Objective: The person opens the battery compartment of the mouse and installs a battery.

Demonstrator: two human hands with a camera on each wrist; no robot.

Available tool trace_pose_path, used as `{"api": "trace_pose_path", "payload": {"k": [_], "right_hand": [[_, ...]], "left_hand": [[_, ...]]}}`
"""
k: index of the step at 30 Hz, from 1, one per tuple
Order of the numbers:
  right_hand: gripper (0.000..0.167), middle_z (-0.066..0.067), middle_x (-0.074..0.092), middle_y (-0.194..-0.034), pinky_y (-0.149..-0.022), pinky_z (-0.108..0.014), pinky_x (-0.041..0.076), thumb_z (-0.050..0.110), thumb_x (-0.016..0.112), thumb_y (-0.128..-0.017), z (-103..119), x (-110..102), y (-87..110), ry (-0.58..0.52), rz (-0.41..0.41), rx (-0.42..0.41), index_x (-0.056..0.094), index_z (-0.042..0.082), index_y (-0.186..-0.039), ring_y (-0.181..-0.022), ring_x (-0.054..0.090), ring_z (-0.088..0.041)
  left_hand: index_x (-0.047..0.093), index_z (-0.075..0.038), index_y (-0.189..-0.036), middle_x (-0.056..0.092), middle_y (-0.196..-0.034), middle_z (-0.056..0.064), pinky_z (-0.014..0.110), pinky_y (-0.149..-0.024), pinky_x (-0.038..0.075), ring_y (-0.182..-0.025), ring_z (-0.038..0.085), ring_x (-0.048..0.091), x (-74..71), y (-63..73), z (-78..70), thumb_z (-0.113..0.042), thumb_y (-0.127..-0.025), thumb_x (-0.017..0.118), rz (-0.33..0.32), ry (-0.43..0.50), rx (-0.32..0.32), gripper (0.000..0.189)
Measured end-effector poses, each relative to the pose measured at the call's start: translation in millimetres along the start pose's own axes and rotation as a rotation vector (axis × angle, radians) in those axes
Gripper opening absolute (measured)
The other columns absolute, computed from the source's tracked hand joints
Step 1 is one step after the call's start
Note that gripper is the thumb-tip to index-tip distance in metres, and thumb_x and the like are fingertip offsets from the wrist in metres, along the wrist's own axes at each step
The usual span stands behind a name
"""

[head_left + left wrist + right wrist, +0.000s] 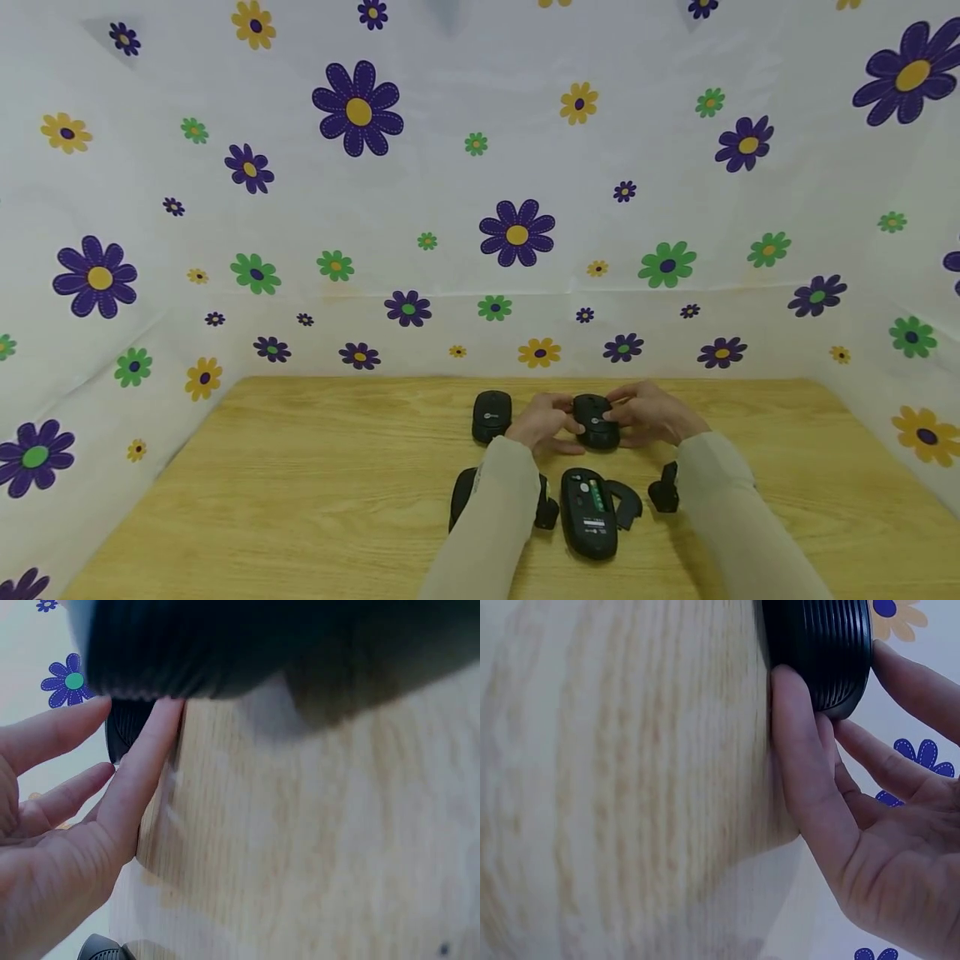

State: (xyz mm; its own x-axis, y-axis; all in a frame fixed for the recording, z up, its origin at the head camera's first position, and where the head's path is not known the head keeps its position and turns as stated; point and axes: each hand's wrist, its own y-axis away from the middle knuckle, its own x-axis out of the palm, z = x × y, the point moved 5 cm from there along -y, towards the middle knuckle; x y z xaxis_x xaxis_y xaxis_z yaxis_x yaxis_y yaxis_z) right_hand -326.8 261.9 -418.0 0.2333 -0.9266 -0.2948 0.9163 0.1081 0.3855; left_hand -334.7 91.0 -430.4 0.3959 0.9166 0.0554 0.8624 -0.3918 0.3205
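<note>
A black computer mouse (597, 427) lies top side up on the wooden table between both hands. My left hand (542, 423) holds its left side, the thumb low along the table and the fingers apart. From the other side, my right hand (654, 414) grips it with thumb and fingertips. Ridges on the mouse (829, 660) show in the right wrist view, where the thumb lies against its lower edge. Nearer the body rests an upside-down mouse (588, 525) with its battery bay uncovered and a green battery inside. A loose black cover (626, 503) is beside it.
Another black mouse (492, 415) sits left of my left hand. One more dark rounded object (461, 493) is partly hidden by the left sleeve (498, 492). Behind the table (315, 475) hangs a flowered white cloth (435, 183). A blurred dark shape fills the left wrist view's top.
</note>
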Motion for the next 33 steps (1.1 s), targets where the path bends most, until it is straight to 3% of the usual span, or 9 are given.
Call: {"api": "trace_pose_path", "payload": {"k": [4, 24, 33], "right_hand": [[0.056, -0.034, 0.047, -0.133, -0.086, -0.046, 0.061, 0.001, 0.060, -0.097, 2.3, 1.2, -0.7, 0.014, 0.001, -0.003, 0.036, -0.016, -0.145, -0.109, 0.055, -0.039], [0.056, -0.035, 0.051, -0.132, -0.084, -0.048, 0.062, -0.001, 0.061, -0.096, 9.1, 2.7, 4.9, 0.005, -0.030, -0.005, 0.036, -0.015, -0.143, -0.102, 0.058, -0.037], [0.057, -0.037, 0.049, -0.133, -0.085, -0.048, 0.062, 0.002, 0.062, -0.095, 19.7, 3.0, 16.4, 0.038, -0.014, -0.044, 0.037, -0.016, -0.144, -0.099, 0.061, -0.035]], "left_hand": [[0.050, 0.005, -0.145, 0.053, -0.141, 0.019, 0.041, -0.076, 0.064, -0.123, 0.036, 0.057, -1.7, -0.4, -0.7, 0.016, -0.086, 0.067, -0.018, -0.036, -0.003, 0.063], [0.056, 0.004, -0.140, 0.059, -0.130, 0.016, 0.039, -0.080, 0.063, -0.110, 0.031, 0.063, -3.9, 6.5, -8.0, 0.013, -0.087, 0.070, -0.052, -0.025, -0.036, 0.056], [0.058, 0.004, -0.137, 0.061, -0.127, 0.017, 0.037, -0.072, 0.064, -0.093, 0.029, 0.069, -6.4, 11.6, -15.8, 0.012, -0.086, 0.071, -0.037, -0.068, 0.026, 0.054]]}}
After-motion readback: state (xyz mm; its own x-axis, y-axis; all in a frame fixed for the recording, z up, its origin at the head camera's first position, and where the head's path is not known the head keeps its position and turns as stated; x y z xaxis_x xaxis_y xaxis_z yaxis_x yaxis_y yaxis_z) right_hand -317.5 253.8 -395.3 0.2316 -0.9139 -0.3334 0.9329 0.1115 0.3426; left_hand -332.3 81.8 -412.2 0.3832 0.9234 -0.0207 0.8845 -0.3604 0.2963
